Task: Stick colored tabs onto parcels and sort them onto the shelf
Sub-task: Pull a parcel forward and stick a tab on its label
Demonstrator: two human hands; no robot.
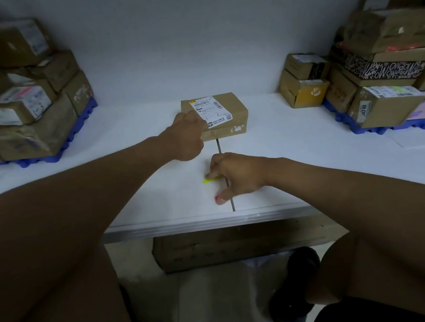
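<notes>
- Brown cardboard boxes (24, 102), several bearing white shipping labels, are stacked at the far left of the white table (297, 157) on a blue plastic pallet (77, 133).
- The left hand (186, 137) reaches across the table to the near left corner of the central parcel; its fingers are curled in, and they touch the box at the label's edge, though I cannot tell whether they pinch anything.
- The parcel (227, 112), a small brown carton, lies flat at the middle of the table, toward the far side, with a white shipping label (213, 112) on its top that carries a barcode and handwritten marks.
- A thin dark seam (225, 175) runs across the tabletop from the parcel toward the near edge.
- The right hand (236, 175) rests on the table near the front edge, just nearer than the parcel, its fingers spread and bent down; the fingertips press on a yellow-green tab (209, 179), and the thumb touches a pink tab (217, 198) a little nearer.
- Under the table's near edge sits a long, flat cardboard box (228, 248) on the floor, with a dark shoe (295, 288) just beside it.
- At the far right, another pile of cardboard boxes (380, 69) stands on a second blue pallet (343, 118); one box is wrapped in dark patterned tape.
</notes>
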